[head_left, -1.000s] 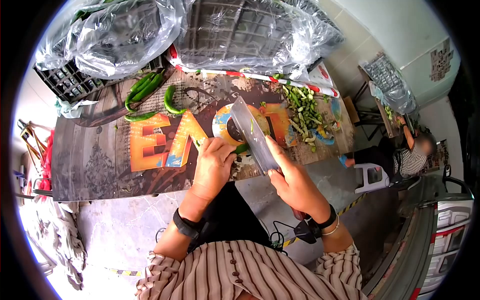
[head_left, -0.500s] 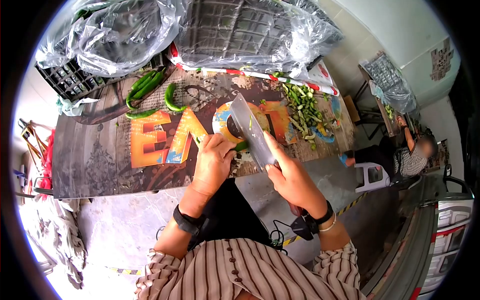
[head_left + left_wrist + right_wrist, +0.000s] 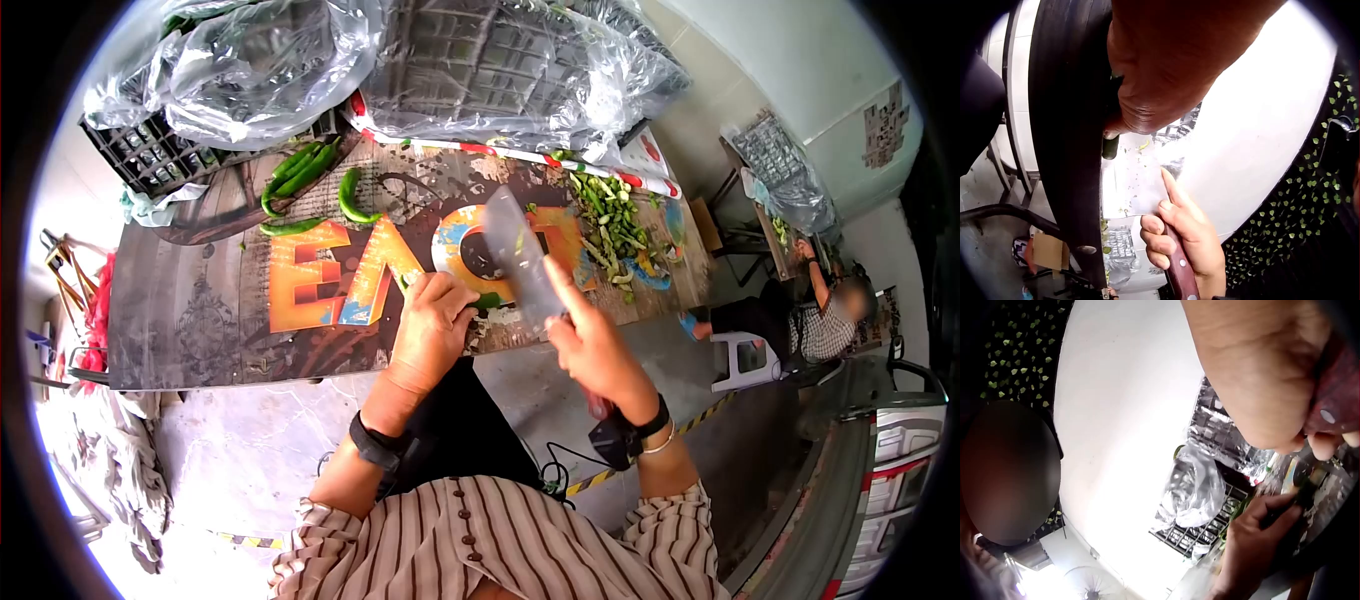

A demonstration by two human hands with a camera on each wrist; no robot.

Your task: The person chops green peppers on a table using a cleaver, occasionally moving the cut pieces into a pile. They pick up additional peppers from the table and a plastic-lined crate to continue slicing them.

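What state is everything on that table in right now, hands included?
Left hand: curled round a green pepper.
Right hand: gripping the cleaver.
Cleaver: held, tilted.
Green pepper: held, partly hidden.
Loose peppers: look whole.
Pepper pieces: chopped, piled.
Crates: partly plastic-covered.

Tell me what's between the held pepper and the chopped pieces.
The knife, gripped by the right hand, is between the pepper and the pieces in the head view.

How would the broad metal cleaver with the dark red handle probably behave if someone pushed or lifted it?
The cleaver would probably feel stiff and blade-heavy, since its metal blade is broad and flat. Laid down, that flat shape should hardly roll. Small bits clinging to it hint at a damp, slippery surface.
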